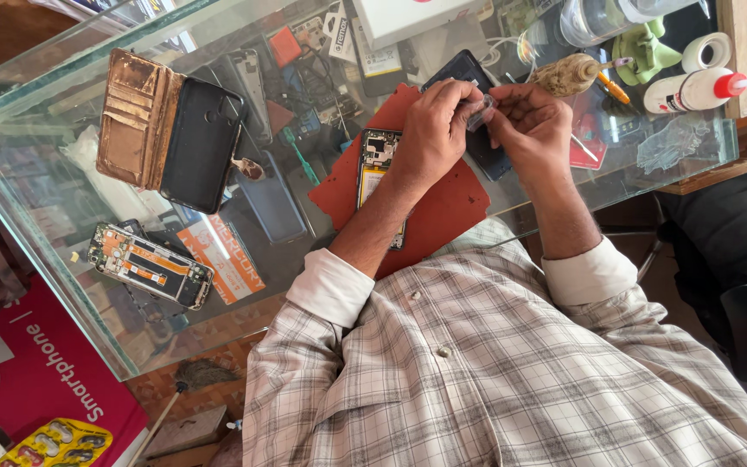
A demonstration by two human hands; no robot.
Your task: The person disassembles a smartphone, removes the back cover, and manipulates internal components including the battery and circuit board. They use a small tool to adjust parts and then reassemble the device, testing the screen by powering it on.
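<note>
My left hand (432, 130) and my right hand (533, 125) meet above a glass counter, and both pinch a small clear plastic piece (482, 111) between their fingertips. Below my left wrist lies an opened phone (375, 160) with its insides and a yellow part showing, resting on a red mat (443, 212). A dark phone back cover (464, 71) lies just beyond the fingers, partly hidden by them. My sleeves are white-cuffed and checked.
A worn brown wallet case holding a black phone shell (166, 130) lies at the left. Another opened phone frame (149, 264) sits near the counter's front edge (45, 259). A white bottle with a red tip (702, 86), a tape roll (706, 50) and a brush (568, 73) stand at the right.
</note>
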